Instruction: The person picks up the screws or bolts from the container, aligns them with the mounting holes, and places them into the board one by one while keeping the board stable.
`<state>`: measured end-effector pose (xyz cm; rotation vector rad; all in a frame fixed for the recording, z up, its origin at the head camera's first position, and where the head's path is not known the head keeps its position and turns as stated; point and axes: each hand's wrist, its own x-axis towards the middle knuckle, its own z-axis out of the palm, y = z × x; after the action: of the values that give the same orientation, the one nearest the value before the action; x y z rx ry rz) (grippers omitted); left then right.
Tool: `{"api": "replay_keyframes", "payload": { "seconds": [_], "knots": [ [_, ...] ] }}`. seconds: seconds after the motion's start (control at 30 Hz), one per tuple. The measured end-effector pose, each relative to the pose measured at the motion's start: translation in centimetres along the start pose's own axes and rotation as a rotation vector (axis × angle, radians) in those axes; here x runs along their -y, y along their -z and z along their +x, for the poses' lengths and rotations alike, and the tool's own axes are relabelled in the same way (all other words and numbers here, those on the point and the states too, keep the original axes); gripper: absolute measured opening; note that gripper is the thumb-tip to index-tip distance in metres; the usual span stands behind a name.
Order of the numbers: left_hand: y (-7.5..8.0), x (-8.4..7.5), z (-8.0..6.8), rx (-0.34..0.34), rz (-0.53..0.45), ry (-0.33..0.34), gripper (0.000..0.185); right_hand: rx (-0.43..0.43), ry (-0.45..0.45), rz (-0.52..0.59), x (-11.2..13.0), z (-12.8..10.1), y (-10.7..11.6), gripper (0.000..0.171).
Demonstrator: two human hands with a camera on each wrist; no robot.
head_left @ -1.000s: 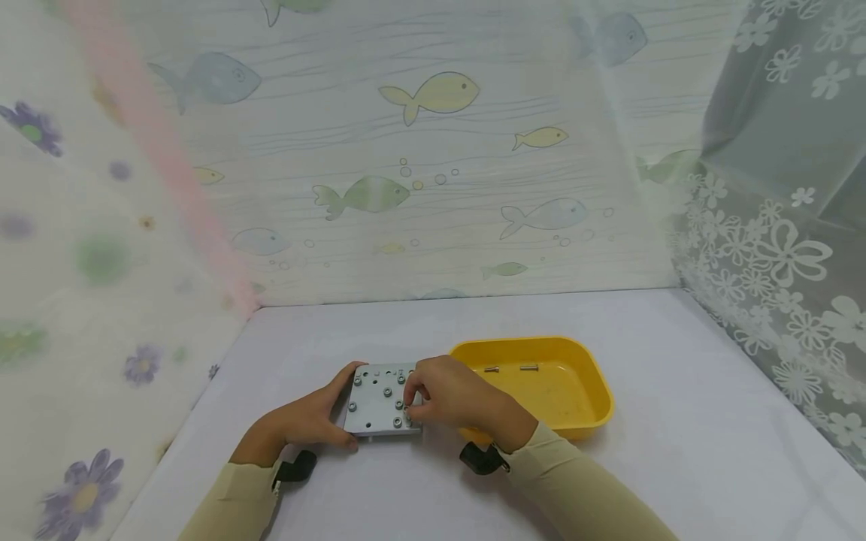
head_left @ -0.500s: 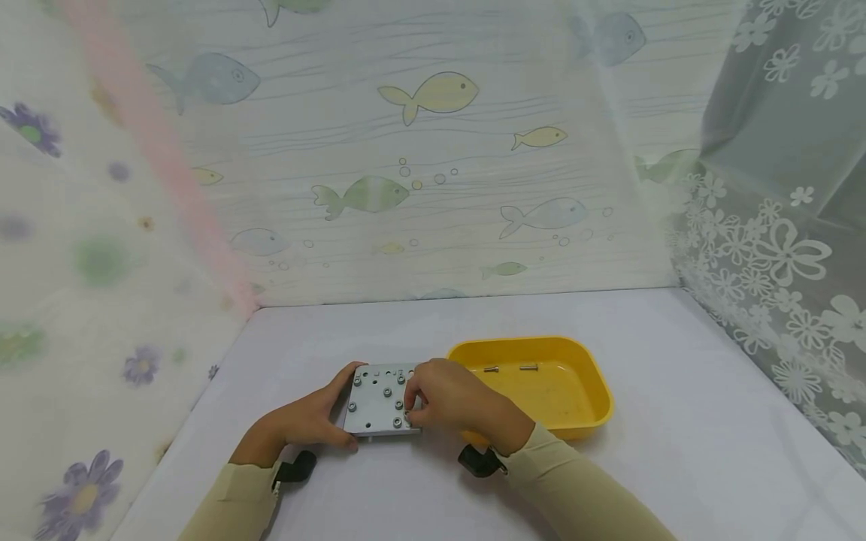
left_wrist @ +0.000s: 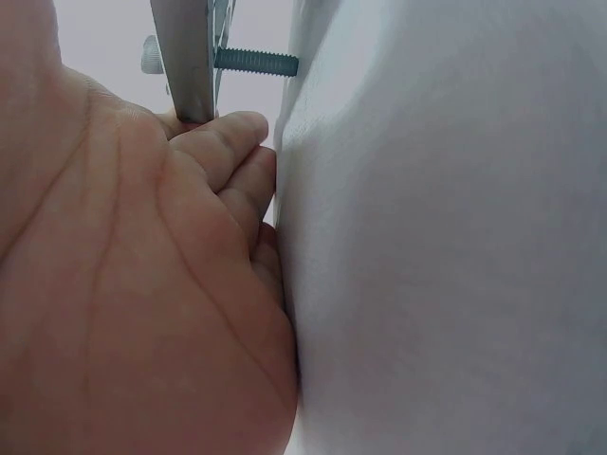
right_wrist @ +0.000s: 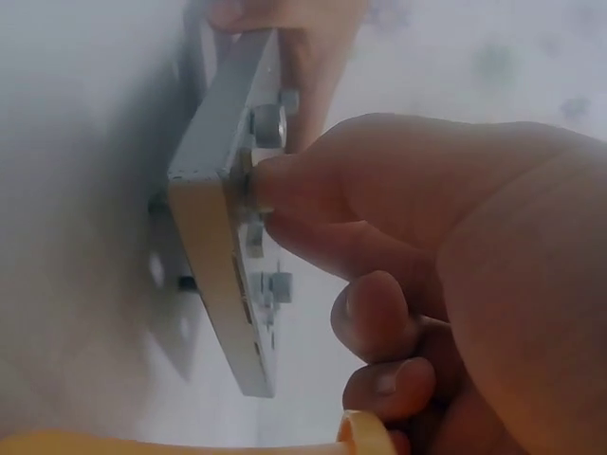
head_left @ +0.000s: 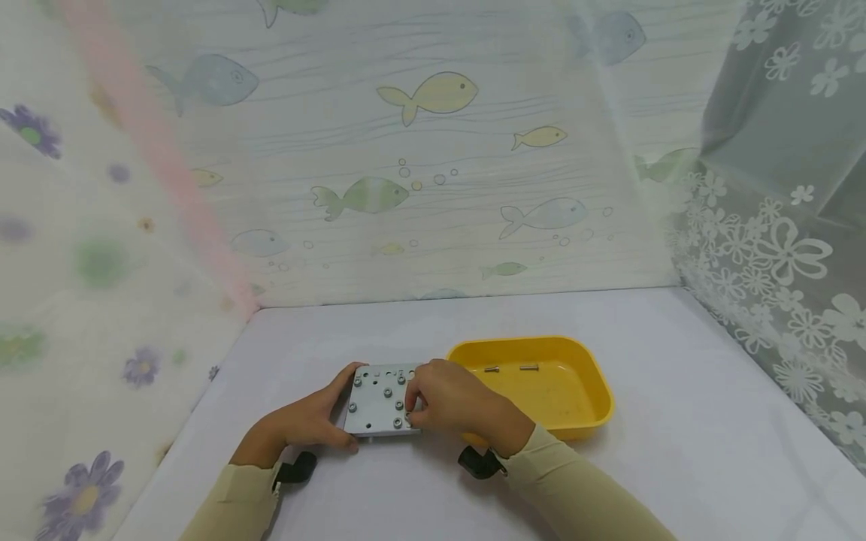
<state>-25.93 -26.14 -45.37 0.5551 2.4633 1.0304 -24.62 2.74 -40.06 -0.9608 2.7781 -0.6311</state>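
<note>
A square grey metal plate [head_left: 376, 402] with holes and several bolts stands on the white table, raised on its bolt shafts. My left hand [head_left: 311, 418] grips the plate's left edge; its fingers [left_wrist: 232, 142] curl under the plate [left_wrist: 185, 57], where a threaded bolt shaft [left_wrist: 256, 63] pokes through. My right hand [head_left: 449, 398] is over the plate's right side, and its fingertips [right_wrist: 270, 194] pinch a bolt head on the plate [right_wrist: 223, 237]. More bolt heads [right_wrist: 268, 123] show on the plate's face.
A yellow tray [head_left: 595, 394] sits right of the plate, holding two loose bolts [head_left: 507, 369]. Its rim [right_wrist: 190, 444] shows under my right hand. Fish-patterned curtains wall the table behind, flowered ones at both sides. White table [head_left: 676, 451] lies to the right.
My right hand has shifted slightly over the plate's right side, its fingers still on the bolt. The plate and my left hand have not moved.
</note>
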Motion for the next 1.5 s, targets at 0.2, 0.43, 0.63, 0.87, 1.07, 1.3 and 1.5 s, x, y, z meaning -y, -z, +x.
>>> {"api": "replay_keyframes", "payload": {
  "seconds": [0.2,0.43,0.63,0.87,1.07,1.3,1.5],
  "knots": [
    [-0.2,-0.1,0.1,0.001,0.004,-0.004,0.133,0.006,-0.007,0.093,-0.4,-0.4,0.8,0.006],
    [-0.1,0.2,0.2,-0.007,0.007,-0.014,0.135,-0.015,0.031,0.132,-0.7,-0.6,2.7,0.010],
    [-0.1,0.2,0.1,-0.010,0.011,-0.008,0.135,-0.036,0.039,0.114,-1.2,-0.9,4.1,0.013],
    [-0.2,0.2,-0.1,-0.009,0.010,0.013,0.136,-0.061,0.008,0.051,-2.5,-1.3,5.2,0.010],
    [-0.1,0.3,0.0,-0.008,0.009,0.009,0.136,-0.089,-0.046,0.061,-4.1,-1.8,6.0,0.010],
    [-0.1,0.2,-0.1,-0.010,0.006,0.002,0.135,-0.163,-0.063,0.124,-6.4,-2.4,6.2,0.014],
    [-0.1,0.0,-0.2,-0.012,0.021,0.007,0.136,-0.188,-0.094,0.216,-7.9,-2.9,6.6,0.018]
  ]
}}
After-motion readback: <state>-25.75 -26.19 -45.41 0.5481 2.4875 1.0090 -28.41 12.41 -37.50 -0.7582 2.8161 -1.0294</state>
